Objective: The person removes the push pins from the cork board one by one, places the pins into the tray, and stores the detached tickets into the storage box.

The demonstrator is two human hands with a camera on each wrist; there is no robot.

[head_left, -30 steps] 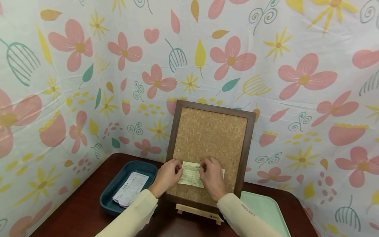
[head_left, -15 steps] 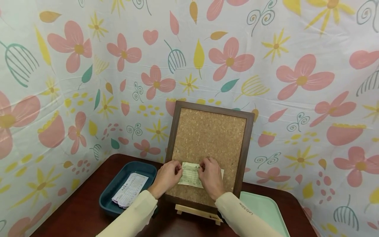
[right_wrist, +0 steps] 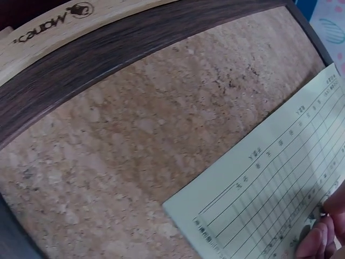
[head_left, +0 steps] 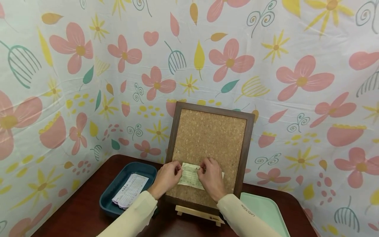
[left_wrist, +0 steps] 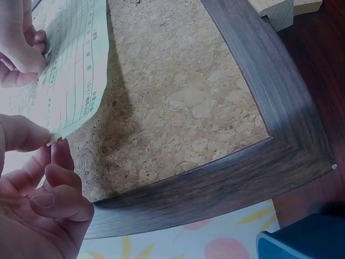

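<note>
A pale green receipt with printed lines lies over the lower part of a framed corkboard. My left hand pinches its left end between thumb and fingertip, and in the left wrist view that end curves up off the cork. My right hand is at the receipt's upper edge, thumb and finger together on a small dark thing. Its kind I cannot tell, as the fingertips mostly cover it. The right end of the receipt lies partly behind my right hand.
The corkboard leans on a light wooden easel on a dark red table. To the left, a blue tray holds a stack of printed slips. A mint tray lies at right. Patterned cloth hangs behind.
My right fingertips have shifted slightly left along the receipt's upper edge. My left hand keeps its pinch on the left end.
</note>
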